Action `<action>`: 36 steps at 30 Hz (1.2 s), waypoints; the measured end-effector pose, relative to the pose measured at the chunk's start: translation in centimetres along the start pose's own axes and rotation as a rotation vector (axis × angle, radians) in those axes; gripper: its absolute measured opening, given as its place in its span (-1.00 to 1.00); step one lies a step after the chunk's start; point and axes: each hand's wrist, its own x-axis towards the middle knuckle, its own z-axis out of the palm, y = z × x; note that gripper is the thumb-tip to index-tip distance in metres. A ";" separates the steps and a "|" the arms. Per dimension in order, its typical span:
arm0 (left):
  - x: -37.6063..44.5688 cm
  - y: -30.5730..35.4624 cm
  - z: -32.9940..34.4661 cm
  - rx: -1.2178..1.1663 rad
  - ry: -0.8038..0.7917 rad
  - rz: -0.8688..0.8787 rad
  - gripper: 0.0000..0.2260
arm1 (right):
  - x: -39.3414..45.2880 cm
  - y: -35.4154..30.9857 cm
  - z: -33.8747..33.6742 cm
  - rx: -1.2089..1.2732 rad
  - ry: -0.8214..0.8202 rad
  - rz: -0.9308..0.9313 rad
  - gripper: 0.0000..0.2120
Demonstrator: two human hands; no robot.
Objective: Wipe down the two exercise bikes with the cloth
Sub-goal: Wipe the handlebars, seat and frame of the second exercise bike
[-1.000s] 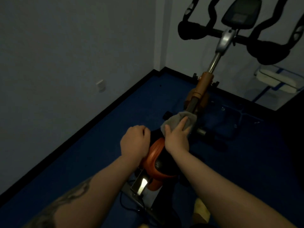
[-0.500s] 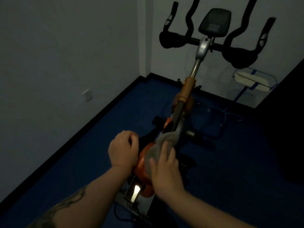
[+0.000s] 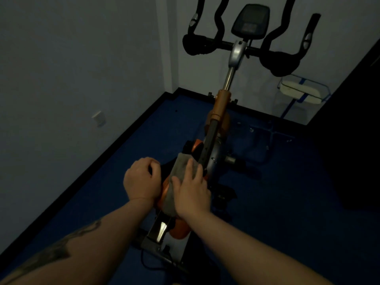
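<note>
1. One exercise bike (image 3: 218, 128) is in view (orange and dark frame), though the task speaks of two.
2. One grey cloth (image 3: 178, 182).
3. Two hands: the left hand (image 3: 141, 179) and the right hand (image 3: 191, 192).
4. One console screen (image 3: 250, 21).
5. One wall socket (image 3: 98, 118).
6. One clear rack (image 3: 304, 90) by the far wall.

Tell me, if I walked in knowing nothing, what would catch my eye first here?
Probably the exercise bike in the middle, with its orange frame and black handlebars rising toward the far wall. Low in the view, the right hand presses a grey cloth flat on the bike's orange body, while the left hand sits curled beside it. A white wall socket stands out on the dim left wall.
</note>
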 end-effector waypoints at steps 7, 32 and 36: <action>-0.1 -0.4 0.0 -0.032 0.013 0.013 -0.65 | -1.9 -0.9 1.5 -0.131 0.122 -0.051 -0.29; 0.9 0.0 -0.6 -0.106 -0.262 0.038 -0.77 | -0.5 0.1 1.5 -0.005 0.180 0.166 -0.39; 0.9 0.0 -0.8 -0.110 -0.286 0.041 -0.74 | 3.1 -0.7 0.7 0.173 0.110 0.388 -0.48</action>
